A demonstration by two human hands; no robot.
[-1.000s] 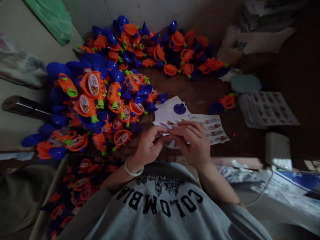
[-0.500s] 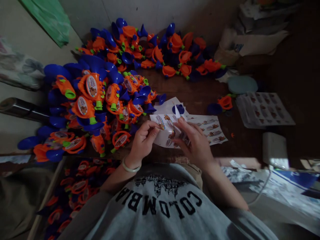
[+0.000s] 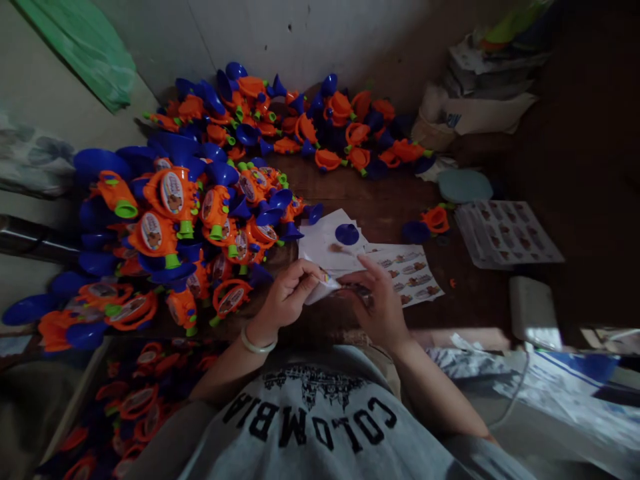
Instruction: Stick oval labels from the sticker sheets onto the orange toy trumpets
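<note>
I see a dim wooden table (image 3: pixel 380 200) from above, with the person's grey shirt (image 3: pixel 320 427) at the bottom edge. Both hands meet just in front of the chest, over the near edge of the table. The left hand (image 3: pixel 287 300), with a pale bangle (image 3: pixel 256 343) on its wrist, has its fingers curled and pinching a small white sticker sheet (image 3: pixel 323 288) by its left end. The right hand (image 3: pixel 380 303) touches the same sheet from the right; its fingers are bent over it, but I cannot tell whether they grip it or only rest on it. The sheet is bent and sits between the two hands, just above the tabletop.

Just beyond the hands lies a stack of white sheets (image 3: pixel 325 243) with a blue cap (image 3: pixel 347 233) on top, and beside it a printed sheet (image 3: pixel 410 273) of small pictures. To the left rises a big heap of orange and blue toys (image 3: pixel 190 213) with round labels. A second heap (image 3: pixel 300 120) lies against the far wall. One lone toy (image 3: pixel 434 220) sits to the right, near a tray of stickers (image 3: pixel 505 233) and a pale round lid (image 3: pixel 465 185).
</note>
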